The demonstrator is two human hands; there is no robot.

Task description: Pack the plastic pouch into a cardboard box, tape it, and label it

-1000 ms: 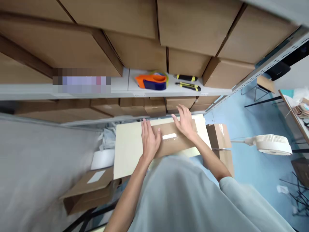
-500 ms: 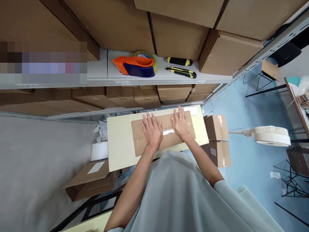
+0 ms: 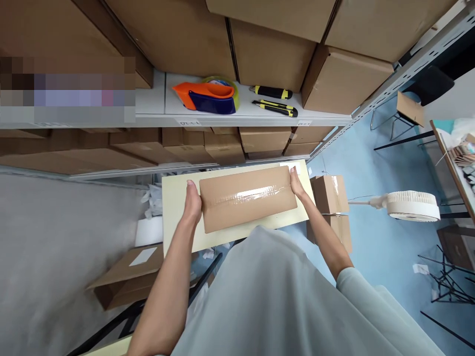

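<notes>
A long brown cardboard box [image 3: 247, 210], with clear tape shining along its top seam, is between my two hands over a pale yellow board [image 3: 178, 193]. My left hand [image 3: 193, 201] grips its left end, thumb up and the other fingers hidden down the side. At the opposite end my right hand [image 3: 296, 182] holds the box the same way, its thumb upward at the upper right corner. Whether the box rests on the board or is slightly lifted, I cannot tell. A white label [image 3: 291, 165] lies on the board behind the right end.
On the shelf ahead lie an orange and blue tape dispenser [image 3: 208, 96] and two yellow-black utility knives [image 3: 272, 92]. Cardboard boxes [image 3: 274, 54] fill the shelves. Taped boxes [image 3: 330, 195] and a white fan [image 3: 413, 205] stand at the right, an open carton [image 3: 128, 272] at lower left.
My hands have gone from lying flat on the box's top to gripping its two ends. The left moved left, the right moved right. The tape seam is now fully exposed.
</notes>
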